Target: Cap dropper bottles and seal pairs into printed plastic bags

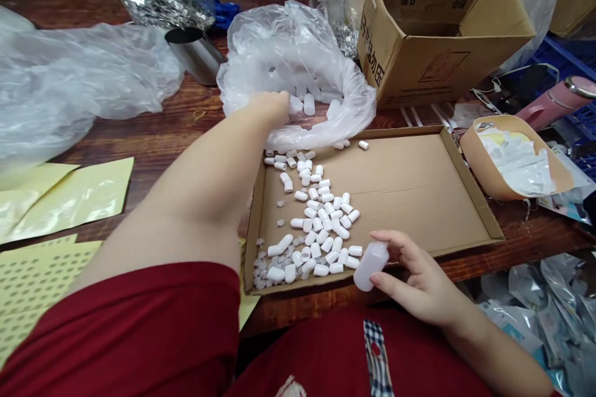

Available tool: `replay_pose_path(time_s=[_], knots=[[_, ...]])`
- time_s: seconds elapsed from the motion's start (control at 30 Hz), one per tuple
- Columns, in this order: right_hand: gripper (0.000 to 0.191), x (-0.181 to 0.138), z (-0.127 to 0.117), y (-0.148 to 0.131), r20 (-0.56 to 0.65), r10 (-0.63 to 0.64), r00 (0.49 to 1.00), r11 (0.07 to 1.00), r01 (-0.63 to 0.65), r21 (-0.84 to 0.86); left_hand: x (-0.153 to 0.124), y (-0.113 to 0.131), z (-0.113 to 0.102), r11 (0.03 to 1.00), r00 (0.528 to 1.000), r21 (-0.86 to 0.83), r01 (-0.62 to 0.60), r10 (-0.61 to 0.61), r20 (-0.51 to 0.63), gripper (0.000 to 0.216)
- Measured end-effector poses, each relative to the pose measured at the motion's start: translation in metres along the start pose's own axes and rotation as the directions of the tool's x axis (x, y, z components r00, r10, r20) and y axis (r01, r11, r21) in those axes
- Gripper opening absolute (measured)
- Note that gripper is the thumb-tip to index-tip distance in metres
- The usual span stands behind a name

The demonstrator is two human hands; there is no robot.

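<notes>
My right hand (414,279) is closed on a small translucent white bottle (371,267), thumb and fingers around it, just over the near edge of a shallow cardboard tray (400,180). My left hand (272,108) reaches across the tray into the mouth of a clear plastic bag (288,43). Several similar whitish bottles (309,104) lie inside the bag, right beside the left fingers. Those fingers are mostly hidden, so their grip cannot be made out. Many small white caps (321,217) are scattered over the tray's left half, with small translucent bits (265,270) in its near left corner.
An open cardboard box (447,68) stands behind the tray. To the right are a peach container (484,161) of white packets and a pink flask (554,102). A metal cup (195,59) lies tilted behind. Yellow sheets (79,192) and plastic film (93,74) cover the left.
</notes>
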State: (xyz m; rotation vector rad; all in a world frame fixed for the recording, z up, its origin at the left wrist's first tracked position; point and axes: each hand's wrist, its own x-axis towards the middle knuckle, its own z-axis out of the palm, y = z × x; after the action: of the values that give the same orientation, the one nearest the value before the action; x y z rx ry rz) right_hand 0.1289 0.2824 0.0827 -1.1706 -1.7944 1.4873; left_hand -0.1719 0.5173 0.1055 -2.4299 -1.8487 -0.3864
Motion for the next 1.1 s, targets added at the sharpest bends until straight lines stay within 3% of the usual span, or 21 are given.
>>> replay_pose_path(time_s=[0.1, 0.17, 0.2, 0.27, 0.3, 0.37, 0.43, 0.5, 0.57, 0.63, 0.7, 0.8, 0.9, 0.97, 1.1], knots=[[0.046, -0.003, 0.002, 0.004, -0.046, -0.007, 0.999, 1.000, 0.007, 0.010, -0.014, 0.026, -0.027, 0.999, 0.999, 0.037, 0.036, -0.037, 0.021, 0.054], [0.044, -0.003, 0.004, 0.005, -0.097, -0.042, 0.994, 0.999, 0.044, 0.024, -0.042, 0.051, -0.048, 0.999, 0.999, 0.015, 0.036, -0.037, 0.018, 0.052], [0.043, -0.003, 0.006, 0.005, -0.117, -0.071, 0.991, 0.997, 0.075, 0.023, -0.064, 0.065, -0.057, 0.997, 0.999, -0.072, 0.016, -0.013, 0.052, 0.053], [0.041, 0.000, 0.012, 0.003, -0.122, -0.149, 0.981, 0.988, 0.153, 0.025, -0.117, 0.090, -0.070, 0.933, 0.977, -0.343, 0.108, -0.036, 0.209, 0.044], [0.040, 0.002, 0.016, 0.000, -0.101, -0.190, 0.977, 0.980, 0.194, 0.036, -0.145, 0.101, -0.073, 0.850, 0.953, -0.499, 0.166, -0.009, 0.302, 0.036], [0.039, 0.006, 0.025, -0.005, -0.021, -0.279, 0.960, 0.958, 0.280, 0.067, -0.198, 0.117, -0.072, 0.575, 0.905, -0.755, 0.316, 0.056, 0.422, 0.032], [0.039, 0.010, 0.035, -0.010, 0.079, -0.385, 0.920, 0.923, 0.382, 0.048, -0.238, 0.125, -0.065, 0.286, 0.843, -0.831, 0.478, 0.116, 0.525, 0.034], [0.041, 0.015, 0.043, -0.015, 0.178, -0.473, 0.863, 0.869, 0.490, -0.065, -0.266, 0.128, -0.055, 0.043, 0.748, -0.767, 0.641, 0.189, 0.636, 0.028], [0.044, 0.024, 0.048, -0.022, 0.305, -0.485, 0.820, 0.817, 0.549, -0.178, -0.285, 0.127, -0.045, -0.148, 0.672, -0.656, 0.740, 0.215, 0.709, 0.024], [0.039, 0.041, 0.050, -0.032, 0.421, -0.401, 0.814, 0.806, 0.532, -0.261, -0.299, 0.126, -0.036, -0.317, 0.649, -0.587, 0.745, 0.142, 0.747, 0.029], [0.030, 0.067, 0.053, -0.043, 0.455, -0.266, 0.850, 0.778, 0.468, -0.419, -0.307, 0.126, -0.030, -0.443, 0.645, -0.570, 0.692, 0.026, 0.764, 0.037], [0.023, 0.118, 0.064, -0.057, 0.383, -0.159, 0.910, 0.527, 0.406, -0.746, -0.312, 0.125, -0.022, -0.503, 0.648, -0.568, 0.651, -0.022, 0.762, 0.043], [0.021, 0.162, 0.083, -0.063, 0.507, -0.119, 0.854, 0.315, 0.517, -0.796, -0.311, 0.123, -0.017, -0.483, 0.651, -0.570, 0.665, 0.001, 0.759, 0.041], [0.023, 0.179, 0.095, -0.064, 0.535, -0.083, 0.841, 0.221, 0.539, -0.813, -0.311, 0.121, -0.014, -0.448, 0.662, -0.593, 0.669, -0.002, 0.749, 0.040], [0.024, 0.190, 0.109, -0.061, 0.467, 0.014, 0.884, 0.136, 0.461, -0.877, -0.315, 0.116, -0.012, -0.339, 0.712, -0.674, 0.656, -0.017, 0.702, 0.037]])
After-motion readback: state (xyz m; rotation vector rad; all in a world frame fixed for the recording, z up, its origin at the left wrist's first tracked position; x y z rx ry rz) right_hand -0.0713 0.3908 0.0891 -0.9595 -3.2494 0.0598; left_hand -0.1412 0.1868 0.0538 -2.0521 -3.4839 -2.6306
